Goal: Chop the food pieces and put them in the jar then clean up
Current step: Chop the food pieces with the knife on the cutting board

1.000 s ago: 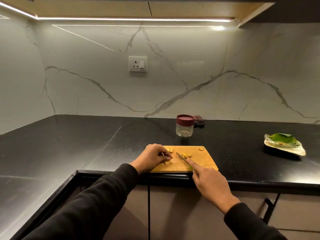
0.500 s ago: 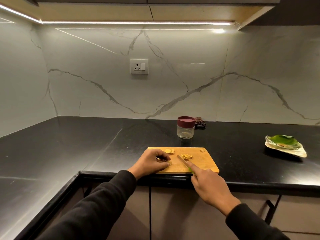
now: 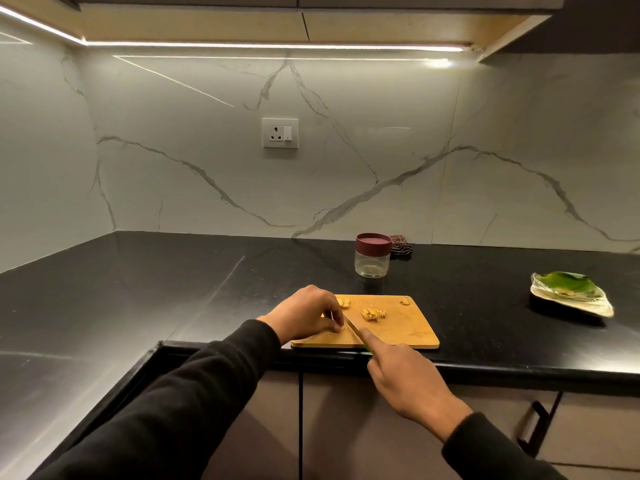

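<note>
From your head camera, your left hand (image 3: pixel 304 315) curls down on the wooden cutting board (image 3: pixel 408 332), fingertips pinching a small food piece (image 3: pixel 341 328), while your right hand (image 3: pixel 403 375) grips the knife (image 3: pixel 351 323), forefinger laid along it, blade just beside that piece. A heap of chopped pieces (image 3: pixel 373 314) lies mid-board, and the lidded jar (image 3: pixel 373 259) stands behind the board on the black counter (image 3: pixel 173 282).

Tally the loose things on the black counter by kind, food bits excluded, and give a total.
Cutting board: 1
Knife: 1
Jar, lid on: 1
Checked cloth: 1
Dish with green leaf: 1
Total: 5
</note>
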`<state>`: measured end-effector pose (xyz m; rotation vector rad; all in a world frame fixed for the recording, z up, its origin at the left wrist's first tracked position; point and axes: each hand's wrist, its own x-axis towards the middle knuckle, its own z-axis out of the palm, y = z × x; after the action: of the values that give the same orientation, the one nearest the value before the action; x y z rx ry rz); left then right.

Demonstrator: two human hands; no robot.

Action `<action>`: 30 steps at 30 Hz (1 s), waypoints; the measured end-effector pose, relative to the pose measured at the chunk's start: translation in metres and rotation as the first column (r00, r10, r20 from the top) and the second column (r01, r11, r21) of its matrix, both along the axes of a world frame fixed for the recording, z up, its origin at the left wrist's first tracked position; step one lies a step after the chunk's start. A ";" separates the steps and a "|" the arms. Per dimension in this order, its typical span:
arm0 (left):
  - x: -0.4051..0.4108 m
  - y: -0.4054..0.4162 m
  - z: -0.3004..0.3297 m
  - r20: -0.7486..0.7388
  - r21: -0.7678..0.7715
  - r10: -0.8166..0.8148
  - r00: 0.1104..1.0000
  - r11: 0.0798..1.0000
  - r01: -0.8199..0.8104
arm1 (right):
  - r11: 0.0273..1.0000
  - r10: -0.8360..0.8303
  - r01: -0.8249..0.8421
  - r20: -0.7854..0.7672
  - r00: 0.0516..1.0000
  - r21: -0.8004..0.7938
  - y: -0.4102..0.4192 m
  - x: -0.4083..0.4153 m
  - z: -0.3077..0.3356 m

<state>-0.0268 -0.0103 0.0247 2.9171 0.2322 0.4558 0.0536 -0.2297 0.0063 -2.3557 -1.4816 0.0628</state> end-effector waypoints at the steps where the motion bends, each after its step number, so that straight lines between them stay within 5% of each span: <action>1: 0.002 -0.001 0.004 -0.024 0.030 -0.007 1.000 1.000 0.008 | 1.000 0.004 -0.004 0.001 1.000 0.000 0.001 0.000 0.001; 9: 0.007 -0.006 0.013 -0.086 0.169 -0.025 0.996 0.985 0.039 | 0.999 0.046 -0.045 -0.034 0.998 0.027 0.010 -0.002 0.003; 23: 0.005 -0.009 0.008 -0.019 0.106 0.030 0.999 0.994 -0.028 | 0.999 0.033 -0.030 -0.084 0.996 0.030 0.005 -0.011 -0.005; 30: 0.002 -0.006 0.006 -0.011 0.072 0.032 0.999 0.997 -0.031 | 0.999 0.009 -0.004 0.097 0.995 -0.050 -0.017 -0.020 0.000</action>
<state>-0.0245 -0.0164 0.0311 2.9911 0.2693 0.4607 0.0336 -0.2468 0.0064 -2.4254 -1.5493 -0.0143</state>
